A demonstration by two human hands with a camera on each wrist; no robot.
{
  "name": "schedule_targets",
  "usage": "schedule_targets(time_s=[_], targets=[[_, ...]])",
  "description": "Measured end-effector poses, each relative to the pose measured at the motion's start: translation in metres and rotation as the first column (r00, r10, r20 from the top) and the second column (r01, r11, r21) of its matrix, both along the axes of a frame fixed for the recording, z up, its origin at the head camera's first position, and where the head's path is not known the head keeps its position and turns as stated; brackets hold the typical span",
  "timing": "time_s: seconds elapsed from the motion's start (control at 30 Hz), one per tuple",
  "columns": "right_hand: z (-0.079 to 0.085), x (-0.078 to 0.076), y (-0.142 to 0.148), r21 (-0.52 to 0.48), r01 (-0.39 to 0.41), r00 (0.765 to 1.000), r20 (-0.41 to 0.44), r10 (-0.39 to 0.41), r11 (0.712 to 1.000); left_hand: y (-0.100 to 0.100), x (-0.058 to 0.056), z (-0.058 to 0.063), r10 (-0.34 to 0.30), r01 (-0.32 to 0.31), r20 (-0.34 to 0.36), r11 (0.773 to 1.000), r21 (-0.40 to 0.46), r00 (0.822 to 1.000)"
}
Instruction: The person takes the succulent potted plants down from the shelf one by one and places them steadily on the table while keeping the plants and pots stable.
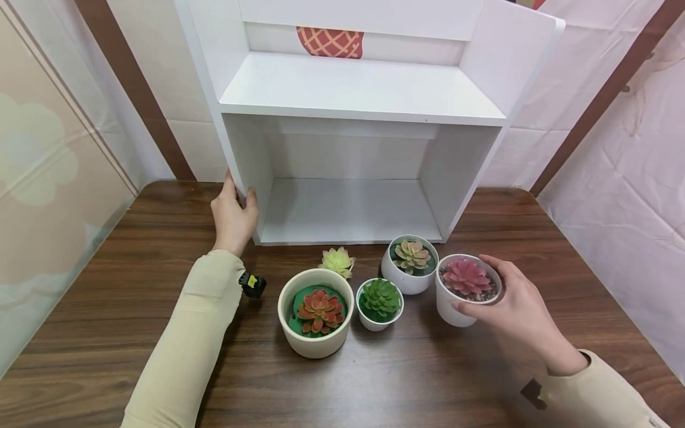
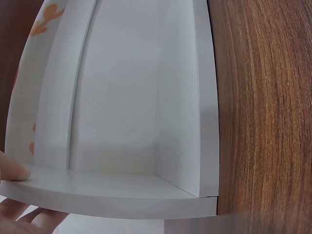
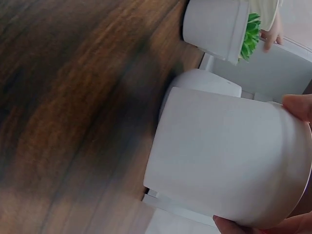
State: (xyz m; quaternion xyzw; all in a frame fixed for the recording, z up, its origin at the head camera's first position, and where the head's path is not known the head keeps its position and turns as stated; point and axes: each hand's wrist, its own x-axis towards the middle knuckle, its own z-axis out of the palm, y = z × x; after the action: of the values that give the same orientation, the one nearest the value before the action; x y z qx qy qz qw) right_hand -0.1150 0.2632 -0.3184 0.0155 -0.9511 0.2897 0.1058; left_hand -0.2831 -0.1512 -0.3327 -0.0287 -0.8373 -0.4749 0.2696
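My left hand [image 1: 234,217] grips the left side panel of a white shelf unit [image 1: 361,116], thumb on the inner face and fingers round the outside. In the left wrist view, the fingers [image 2: 46,220] and thumb pinch the panel's board. Over at the right, my right hand [image 1: 516,306] holds a white pot with a pink succulent [image 1: 467,275], thumb at the near side and fingers at the far side of its rim. The right wrist view shows this pot's smooth white wall [image 3: 219,156] close up. Just left of it stands a white pot with a pale pinkish-green succulent [image 1: 411,257].
A small pot with a green succulent [image 1: 380,297] stands mid-table beside a larger cream pot with a red succulent [image 1: 321,311]. Behind them is a yellow-green succulent [image 1: 337,261]. Everything is on a dark wooden table [image 1: 385,380], against a fabric backdrop [image 1: 144,41].
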Motion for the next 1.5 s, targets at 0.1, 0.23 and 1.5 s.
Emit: schedule_targets(time_s=[0.1, 0.23, 1.5], targets=[[-0.003, -0.001, 0.0, 0.004, -0.002, 1.0, 0.016, 0.002, 1.0, 0.0, 0.0, 0.0, 0.004, -0.004, -0.003, 1.0, -0.005, 1.0], [-0.006, -0.001, -0.001, -0.003, -0.004, 0.999, 0.039, 0.004, 1.0, 0.0, 0.0, 0.0, 0.008, -0.008, -0.013, 1.0, -0.009, 1.0], [-0.019, 0.005, 0.004, -0.021, -0.055, 0.998, 0.034, 0.055, 0.998, 0.0, 0.001, -0.001, 0.013, -0.013, -0.011, 1.0, -0.013, 1.0]])
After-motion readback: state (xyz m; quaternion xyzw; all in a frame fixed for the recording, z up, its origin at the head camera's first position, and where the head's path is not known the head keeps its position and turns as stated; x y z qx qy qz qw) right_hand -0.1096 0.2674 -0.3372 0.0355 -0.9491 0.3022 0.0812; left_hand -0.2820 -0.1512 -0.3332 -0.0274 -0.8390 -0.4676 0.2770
